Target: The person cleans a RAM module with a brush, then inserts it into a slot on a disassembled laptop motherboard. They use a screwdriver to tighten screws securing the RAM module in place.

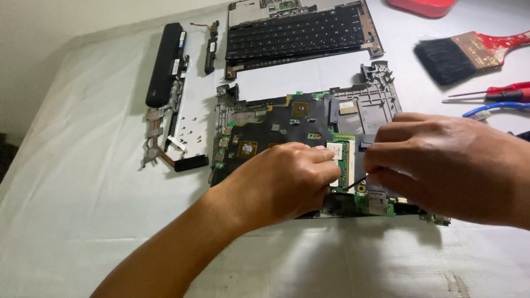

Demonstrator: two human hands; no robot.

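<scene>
A white cloth is covering the counter (pixel 83 182) I am looking down on, with a pale wall behind it. In the middle, the opened laptop base (pixel 381 102) is lying flat, its dark circuit board (pixel 276 124) showing small square chips, gold-rimmed pads and green edges inside a grey frame. My left hand (pixel 284 179) is resting on the board's near edge, its fingertips (pixel 326 157) pressing on a small green memory card (pixel 343 160) with a white label; that grip is curled, pinching at the card's left side. My right hand (pixel 441 165) is hovering just beside it, fingers closed tight around a thin black tool (pixel 359 179) whose tip is pointing at the card. Beyond the board, the detached keyboard (pixel 295 36) is lying near the far edge. To the left, a long black battery (pixel 164 63) is sitting beside loose metal parts. On the right, a black-bristled brush (pixel 458 55) and a red screwdriver (pixel 505 91) are lying well apart from the board.
</scene>
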